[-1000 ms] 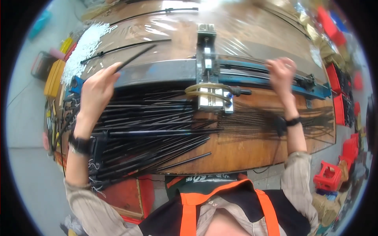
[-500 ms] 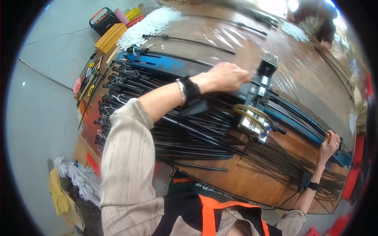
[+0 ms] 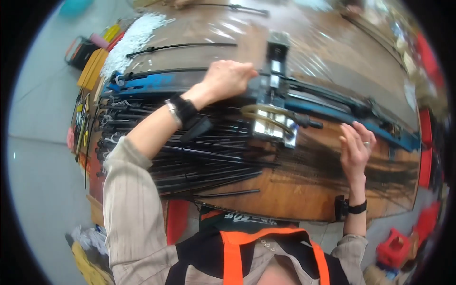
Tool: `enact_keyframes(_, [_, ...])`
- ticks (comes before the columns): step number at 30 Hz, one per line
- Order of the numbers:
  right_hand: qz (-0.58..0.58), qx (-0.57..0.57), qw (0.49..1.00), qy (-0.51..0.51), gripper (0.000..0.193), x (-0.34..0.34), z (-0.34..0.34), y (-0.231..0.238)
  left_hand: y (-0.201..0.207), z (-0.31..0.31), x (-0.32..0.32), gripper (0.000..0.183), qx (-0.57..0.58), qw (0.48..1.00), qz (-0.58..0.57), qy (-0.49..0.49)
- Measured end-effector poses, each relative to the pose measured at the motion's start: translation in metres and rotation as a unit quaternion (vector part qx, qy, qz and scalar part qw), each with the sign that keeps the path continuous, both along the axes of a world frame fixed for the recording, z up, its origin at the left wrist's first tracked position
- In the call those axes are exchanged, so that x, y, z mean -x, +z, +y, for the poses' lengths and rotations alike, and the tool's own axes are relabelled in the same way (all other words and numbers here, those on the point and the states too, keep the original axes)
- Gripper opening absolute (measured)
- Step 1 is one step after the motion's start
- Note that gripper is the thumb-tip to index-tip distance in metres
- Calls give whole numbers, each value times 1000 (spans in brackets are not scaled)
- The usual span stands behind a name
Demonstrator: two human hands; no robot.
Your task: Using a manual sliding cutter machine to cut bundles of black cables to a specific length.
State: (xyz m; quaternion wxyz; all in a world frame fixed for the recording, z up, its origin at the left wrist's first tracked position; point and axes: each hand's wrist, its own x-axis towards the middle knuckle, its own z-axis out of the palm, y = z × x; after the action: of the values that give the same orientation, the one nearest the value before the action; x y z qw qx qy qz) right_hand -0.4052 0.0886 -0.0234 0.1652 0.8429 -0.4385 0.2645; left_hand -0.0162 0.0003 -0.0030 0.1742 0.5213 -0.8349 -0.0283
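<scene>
Just one head-worn fisheye, looking down at the bench (image 3: 299, 197) from close up (corners go black), wearer's apron (image 3: 232, 261) bottom center.

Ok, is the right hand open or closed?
Open: the right hand has loosely extended fingers, not balled into a fist, and no held thing shows in it.

The right hand (image 3: 357, 145) has left the right end of the blue rail (image 3: 325, 110) for the air before it, fingers parted, while the left hand (image 3: 229, 78) has moved in beside the metal clamp (image 3: 275, 80), the black rod (image 3: 161, 72) once held tilted now, apparently, lying along the rail.
</scene>
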Motion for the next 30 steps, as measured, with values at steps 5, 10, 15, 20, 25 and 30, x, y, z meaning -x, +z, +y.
enact_keyframes(5, [-89, -60, 994, 20, 26, -12, 6, -18, 4, -3, 7, 25, -22, 1000, -21, -1])
enact_keyframes(10, [-128, -99, 986, 50, 24, -29, 6, -21, 6, -1, 7, 24, -50, 998, -39, 23])
enact_keyframes(15, [-210, -186, 956, 88, 24, -54, -10, -23, 5, 2, 11, 22, -38, 998, -48, 28])
enact_keyframes(20, [-288, -319, 898, 89, 20, -45, -9, -39, 12, 13, 5, 18, -1, 998, -54, 14])
enact_keyframes(25, [-278, -291, 915, 17, 20, -46, -7, -43, -6, -4, 19, 16, 31, 997, -19, -62])
enact_keyframes(30, [-56, -237, 963, 113, 32, -66, 73, -19, -1, -29, -63, 20, 114, 978, -136, -113])
